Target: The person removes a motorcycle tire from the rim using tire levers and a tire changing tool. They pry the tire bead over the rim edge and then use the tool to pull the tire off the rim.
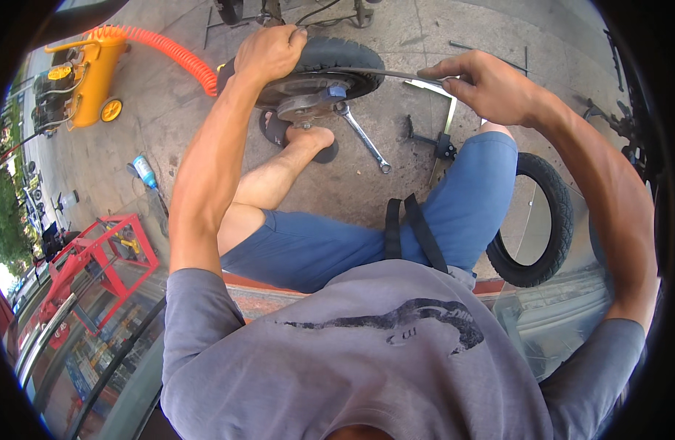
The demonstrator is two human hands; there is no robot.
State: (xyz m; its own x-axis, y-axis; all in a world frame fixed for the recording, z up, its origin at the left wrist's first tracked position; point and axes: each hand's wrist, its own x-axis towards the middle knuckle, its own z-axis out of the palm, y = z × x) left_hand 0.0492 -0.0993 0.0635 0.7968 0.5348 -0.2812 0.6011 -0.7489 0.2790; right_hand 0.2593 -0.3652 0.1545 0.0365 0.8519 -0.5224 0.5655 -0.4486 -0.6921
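A black rubber tyre (343, 55) sits on a wheel with a metal hub (304, 104), low on the ground before me. My left hand (271, 52) rests on the tyre's upper left part, fingers curled; its palm side is hidden. My right hand (483, 85) grips the end of a long, thin metal tyre lever (398, 73) between thumb and fingers. The lever's far end lies at the edge between tyre and rim. Just below the wheel, a combination wrench (365, 137) lies on the concrete.
A loose tyre (563, 220) lies right of my knee. An orange air compressor (98, 77) with a coiled red hose (175, 52) stands at upper left. Below it are a blue-labelled bottle (145, 171) and a red metal frame (134, 258). A metal tool with a black clamp (444, 147) lies near my knee.
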